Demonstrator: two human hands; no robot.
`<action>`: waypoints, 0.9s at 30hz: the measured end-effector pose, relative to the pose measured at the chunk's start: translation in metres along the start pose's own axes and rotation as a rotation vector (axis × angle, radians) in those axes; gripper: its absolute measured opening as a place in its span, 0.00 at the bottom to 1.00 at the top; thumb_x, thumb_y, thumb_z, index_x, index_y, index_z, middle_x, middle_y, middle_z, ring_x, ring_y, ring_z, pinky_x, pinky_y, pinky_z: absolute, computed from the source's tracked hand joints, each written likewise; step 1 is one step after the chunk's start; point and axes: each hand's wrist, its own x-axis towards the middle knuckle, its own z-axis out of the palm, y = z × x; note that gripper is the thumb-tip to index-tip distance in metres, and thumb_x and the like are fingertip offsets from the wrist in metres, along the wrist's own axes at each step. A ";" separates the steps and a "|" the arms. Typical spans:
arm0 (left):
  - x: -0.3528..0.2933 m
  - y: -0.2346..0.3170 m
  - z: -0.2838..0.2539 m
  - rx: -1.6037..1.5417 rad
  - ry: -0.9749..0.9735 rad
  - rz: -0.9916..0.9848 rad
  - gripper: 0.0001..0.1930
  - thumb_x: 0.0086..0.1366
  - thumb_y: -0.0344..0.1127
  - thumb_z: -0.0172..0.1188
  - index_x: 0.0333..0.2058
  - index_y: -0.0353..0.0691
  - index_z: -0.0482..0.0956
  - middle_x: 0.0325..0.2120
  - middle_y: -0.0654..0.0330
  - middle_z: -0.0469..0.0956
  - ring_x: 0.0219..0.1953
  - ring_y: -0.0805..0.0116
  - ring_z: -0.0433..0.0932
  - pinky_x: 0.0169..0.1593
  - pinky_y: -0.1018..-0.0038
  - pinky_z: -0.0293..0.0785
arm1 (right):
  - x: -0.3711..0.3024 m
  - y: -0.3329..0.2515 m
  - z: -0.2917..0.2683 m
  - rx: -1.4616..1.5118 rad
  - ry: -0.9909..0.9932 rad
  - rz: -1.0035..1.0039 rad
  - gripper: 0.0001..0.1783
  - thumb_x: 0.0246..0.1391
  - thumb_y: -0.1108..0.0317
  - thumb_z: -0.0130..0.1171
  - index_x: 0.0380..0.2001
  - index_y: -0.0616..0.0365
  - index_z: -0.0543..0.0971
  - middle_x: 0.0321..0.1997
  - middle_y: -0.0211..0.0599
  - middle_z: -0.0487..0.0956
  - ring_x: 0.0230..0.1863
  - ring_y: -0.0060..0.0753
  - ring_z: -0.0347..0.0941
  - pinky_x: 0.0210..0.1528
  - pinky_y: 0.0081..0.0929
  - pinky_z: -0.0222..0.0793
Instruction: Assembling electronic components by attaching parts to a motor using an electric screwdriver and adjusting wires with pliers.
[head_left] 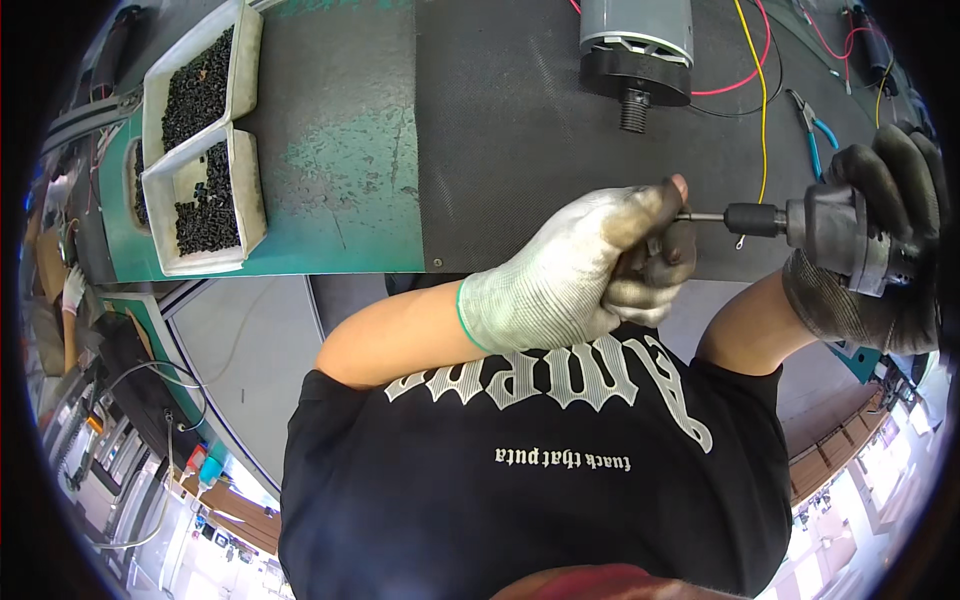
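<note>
My right hand [890,200], in a dark grey glove, is wrapped round a power screwdriver [835,228] with a black chuck. Its long metal bit [705,217] points left into the fingers of my left hand [600,265]. That hand wears a pale glove with dirty fingertips, and the thumb's tip is bare. Its fingers are curled in a pinch at the bit's end; whatever lies between them is hidden. Beyond both hands, a grey cylindrical motor [637,40] with a black collar and a threaded shaft [633,112] lies on the dark mat [500,150].
Two white bins [252,190] of small black parts stand at the left on the green bench top [340,200]. Blue-handled pliers [815,140] lie at the right, near a yellow wire [762,110] and red and black wires. Another person's gloved hand [74,288] shows far left.
</note>
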 end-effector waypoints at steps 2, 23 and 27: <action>0.003 -0.002 -0.005 0.024 0.204 0.041 0.19 0.70 0.53 0.49 0.34 0.41 0.71 0.21 0.66 0.69 0.18 0.79 0.62 0.27 0.81 0.62 | -0.001 0.000 -0.004 0.017 0.015 0.017 0.22 0.49 0.68 0.55 0.48 0.59 0.66 0.45 0.44 0.63 0.49 0.41 0.60 0.45 0.40 0.65; 0.028 0.013 -0.020 -0.058 0.352 0.294 0.17 0.71 0.46 0.48 0.40 0.35 0.73 0.24 0.63 0.72 0.21 0.79 0.65 0.28 0.80 0.63 | 0.015 0.012 -0.042 -0.207 -0.043 0.052 0.19 0.50 0.71 0.53 0.45 0.68 0.67 0.43 0.44 0.64 0.46 0.35 0.59 0.48 0.31 0.65; 0.027 0.013 -0.030 0.118 0.317 0.315 0.18 0.69 0.46 0.52 0.44 0.36 0.74 0.31 0.60 0.77 0.21 0.81 0.60 0.30 0.80 0.65 | 0.013 0.013 -0.044 -0.009 -0.039 0.154 0.13 0.55 0.74 0.49 0.44 0.68 0.67 0.42 0.47 0.65 0.49 0.37 0.61 0.50 0.40 0.68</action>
